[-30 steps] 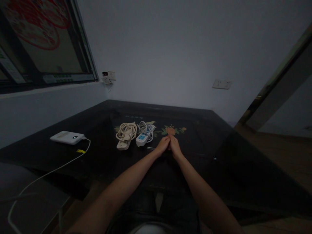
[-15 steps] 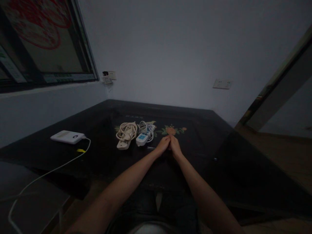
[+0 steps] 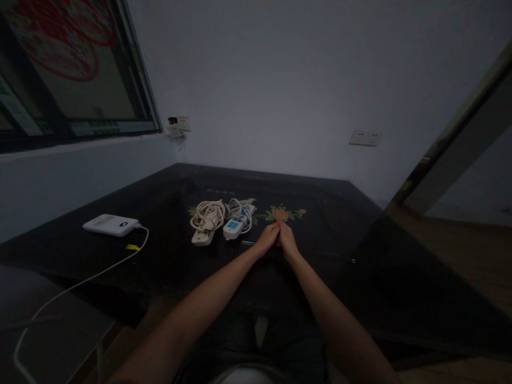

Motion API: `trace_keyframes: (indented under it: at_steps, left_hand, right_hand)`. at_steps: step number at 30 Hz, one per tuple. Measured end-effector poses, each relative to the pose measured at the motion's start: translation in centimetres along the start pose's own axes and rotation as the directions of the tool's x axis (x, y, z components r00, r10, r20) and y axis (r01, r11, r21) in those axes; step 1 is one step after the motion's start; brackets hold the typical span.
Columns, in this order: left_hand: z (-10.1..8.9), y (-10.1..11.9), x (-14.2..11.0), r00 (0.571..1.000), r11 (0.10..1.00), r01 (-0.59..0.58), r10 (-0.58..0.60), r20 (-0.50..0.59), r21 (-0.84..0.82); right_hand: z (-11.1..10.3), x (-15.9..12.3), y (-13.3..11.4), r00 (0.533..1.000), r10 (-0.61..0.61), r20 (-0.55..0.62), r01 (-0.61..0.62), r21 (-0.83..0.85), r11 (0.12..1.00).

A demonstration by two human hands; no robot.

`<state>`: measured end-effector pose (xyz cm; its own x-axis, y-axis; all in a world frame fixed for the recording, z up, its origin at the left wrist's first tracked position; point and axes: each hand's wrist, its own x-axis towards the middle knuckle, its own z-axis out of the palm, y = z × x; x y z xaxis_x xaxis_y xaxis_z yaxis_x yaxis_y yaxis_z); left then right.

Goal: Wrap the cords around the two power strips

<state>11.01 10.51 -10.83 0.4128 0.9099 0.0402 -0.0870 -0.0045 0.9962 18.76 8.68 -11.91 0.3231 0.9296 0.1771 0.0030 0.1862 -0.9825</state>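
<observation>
My left hand point(image 3: 267, 238) and my right hand point(image 3: 287, 239) rest together on the dark table point(image 3: 180, 282), touching each other at the fingers. Both look closed, the fingers curled inward and partly hidden between the hands; no object shows in them. Left of my left hand lies a white power strip with blue sockets point(image 3: 232, 228), its pale cord point(image 3: 247, 220) bundled on top. Beside that, farther left, is a cream power strip point(image 3: 203, 237) under its own coiled beige cord point(image 3: 208, 209).
A white power bank point(image 3: 110, 225) lies at the table's left, its white cable point(image 3: 96, 276) hanging over the edge. Near it is a yellow scrap point(image 3: 133, 247). Wall sockets point(image 3: 365, 138) are on the back wall; a window point(image 3: 80, 69) is at the upper left.
</observation>
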Motion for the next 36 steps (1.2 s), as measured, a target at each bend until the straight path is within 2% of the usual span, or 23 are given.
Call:
trace_keyframes:
  at_steps: [15, 36]
  left_hand:
    - [0.01, -0.66, 0.28, 1.000, 1.000, 0.003, -0.003, -0.006, -0.002]
    - [0.02, -0.46, 0.26, 1.000, 0.999, -0.015, 0.016, -0.025, 0.049]
  right_hand:
    - [-0.11, 0.00, -0.23, 1.000, 0.013, -0.027, -0.014, -0.018, 1.000]
    - [0.11, -0.44, -0.80, 0.999, 0.039, -0.036, -0.039, -0.017, 0.999]
